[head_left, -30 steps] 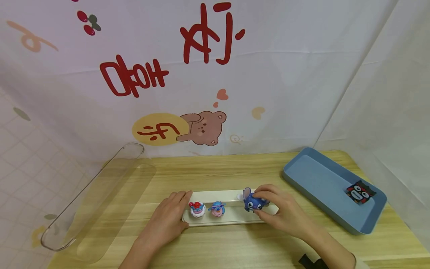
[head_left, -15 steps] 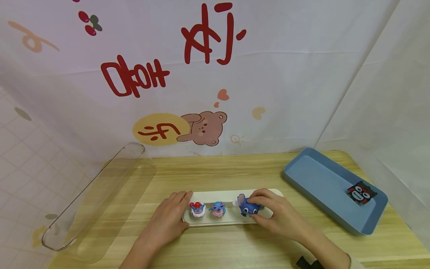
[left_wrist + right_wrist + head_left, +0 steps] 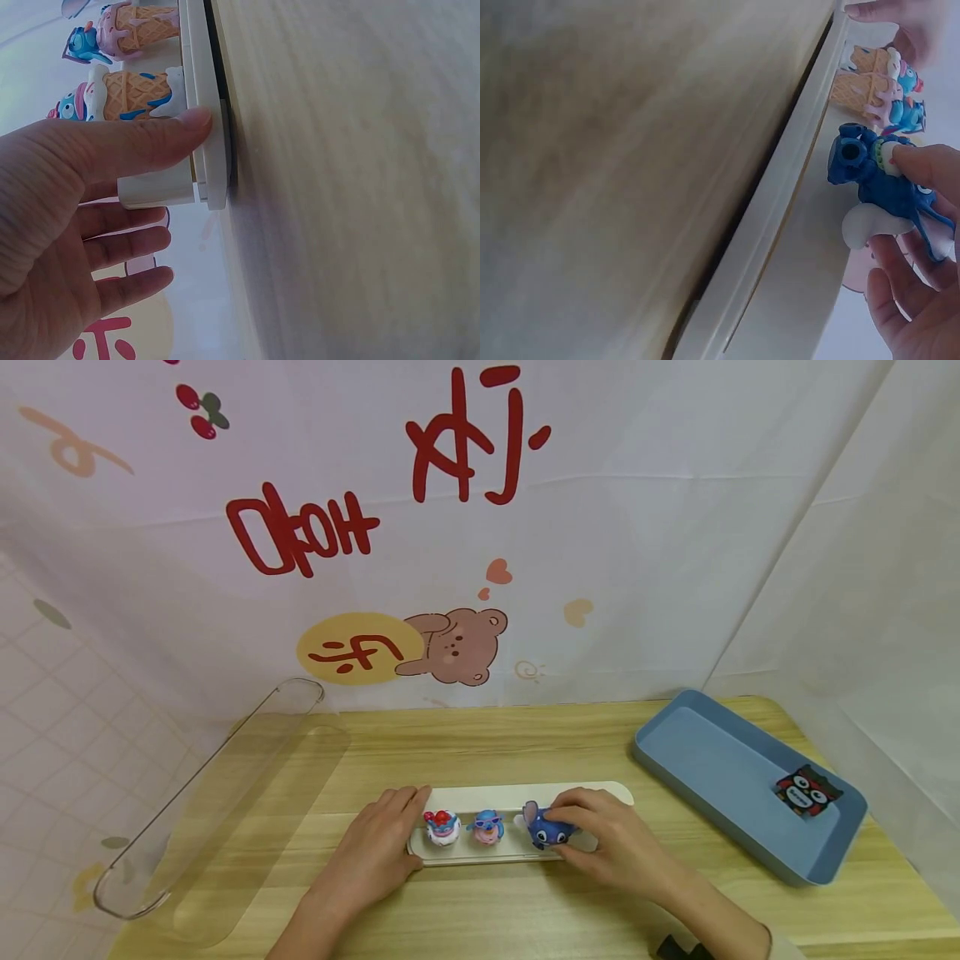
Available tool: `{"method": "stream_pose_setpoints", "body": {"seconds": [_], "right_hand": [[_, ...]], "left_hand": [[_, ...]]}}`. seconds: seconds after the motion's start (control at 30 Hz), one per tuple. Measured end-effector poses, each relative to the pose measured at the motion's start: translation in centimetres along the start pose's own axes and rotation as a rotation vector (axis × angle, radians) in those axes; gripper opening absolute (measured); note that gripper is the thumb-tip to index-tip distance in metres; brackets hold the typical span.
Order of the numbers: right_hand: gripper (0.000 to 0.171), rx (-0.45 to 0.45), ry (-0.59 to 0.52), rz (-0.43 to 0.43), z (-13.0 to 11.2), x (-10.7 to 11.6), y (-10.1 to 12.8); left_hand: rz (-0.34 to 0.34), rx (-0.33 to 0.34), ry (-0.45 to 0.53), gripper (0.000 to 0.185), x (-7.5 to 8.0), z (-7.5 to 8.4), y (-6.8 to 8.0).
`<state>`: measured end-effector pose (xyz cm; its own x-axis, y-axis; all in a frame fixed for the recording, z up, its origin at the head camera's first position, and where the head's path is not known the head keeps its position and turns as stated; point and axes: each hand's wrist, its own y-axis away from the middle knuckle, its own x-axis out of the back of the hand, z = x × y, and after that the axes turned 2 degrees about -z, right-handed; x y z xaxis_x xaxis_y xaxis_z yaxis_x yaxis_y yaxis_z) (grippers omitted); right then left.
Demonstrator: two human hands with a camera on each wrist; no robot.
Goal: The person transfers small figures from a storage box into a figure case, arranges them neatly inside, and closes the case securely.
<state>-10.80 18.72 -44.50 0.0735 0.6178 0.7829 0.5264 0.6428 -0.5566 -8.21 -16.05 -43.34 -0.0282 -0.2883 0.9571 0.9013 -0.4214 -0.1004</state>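
Observation:
A long white tray point(image 3: 480, 795) lies on the wooden table near the front edge. On it stand two small ice-cream-cone figures point(image 3: 441, 827) point(image 3: 487, 827), seen from below in the left wrist view point(image 3: 127, 94). My right hand point(image 3: 600, 843) pinches a blue big-eared figure point(image 3: 544, 828) point(image 3: 877, 176) standing on the tray just right of the cones. My left hand point(image 3: 375, 852) rests at the tray's left end point(image 3: 202, 161), thumb along its edge and fingers straight.
A clear plastic lid point(image 3: 217, 793) leans at the left of the table. A blue tray point(image 3: 720, 777) at the right holds a small red-and-black figure point(image 3: 806, 791). A printed white cloth hangs behind the table.
My right hand has slid the blue figure leftward along the tray, closer to the two cones. The left hand has stayed at the tray's left end.

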Motion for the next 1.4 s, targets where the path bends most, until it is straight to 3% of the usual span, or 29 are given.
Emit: {"method": "stream_pose_setpoints", "body": {"seconds": [0.47, 0.8, 1.4], "right_hand": [[0.053, 0.032, -0.004, -0.028, 0.0, -0.74, 0.19], [0.05, -0.003, 0.026, -0.024, 0.02, -0.74, 0.08], [0.048, -0.063, -0.058, -0.053, 0.07, -0.52, -0.06]], "left_hand": [[-0.005, 0.004, 0.002, 0.092, -0.03, 0.05, 0.0], [-0.016, 0.01, 0.01, 0.092, -0.08, 0.05, -0.01], [-0.008, 0.009, -0.003, 0.092, -0.06, -0.06, -0.1]]}}
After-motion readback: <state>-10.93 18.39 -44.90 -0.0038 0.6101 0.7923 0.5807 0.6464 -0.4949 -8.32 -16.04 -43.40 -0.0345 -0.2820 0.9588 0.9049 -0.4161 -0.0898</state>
